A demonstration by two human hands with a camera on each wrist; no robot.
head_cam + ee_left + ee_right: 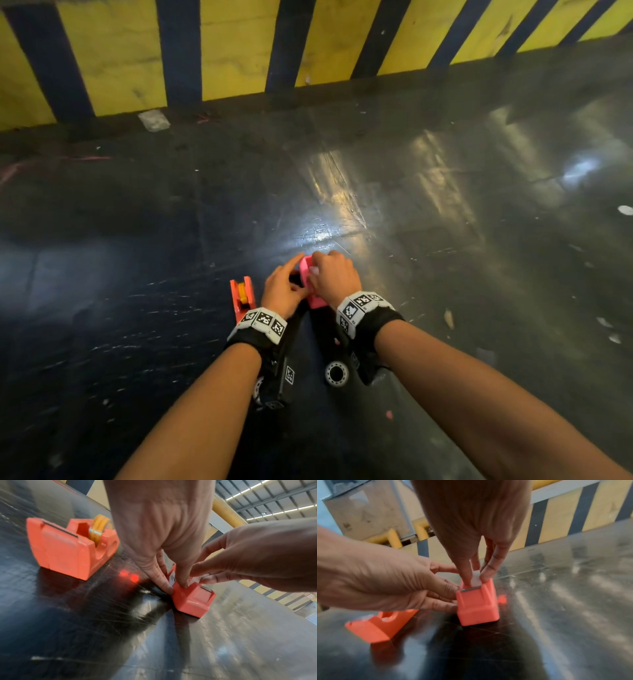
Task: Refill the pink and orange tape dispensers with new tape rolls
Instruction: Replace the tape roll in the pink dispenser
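A: Both hands on the pink tape dispenser [310,286], standing on the dark glossy table [445,240]. Left grip [281,291]?

B: Clasping the pink tape dispenser's side: thumb and fingers of the left hand [159,524] pressed against the body, fingertips down at the base beside the cutter end.

A: Right grip [334,275]?

B: Pinching a white strip of tape [476,579] between the fingers [488,569] of the right hand [471,513], just above the metal cutter blade [471,588] at the dispenser's front. Roll itself hidden under the hands, so loaded or not, cannot tell.

A: Orange tape dispenser [72,547]?

B: Just to the left of the left grip, apart from it, flat on the table. Untouched. Yellowish tape roll [100,528] seated upright in the cradle.

A: Anything nearer the wrists?

B: A whitish roll with a dark core [336,374] lying on the table below the right wrist, behind the right grip.

A: Beyond the grips?

B: Yellow and dark striped barrier [239,51] along the table's far edge.
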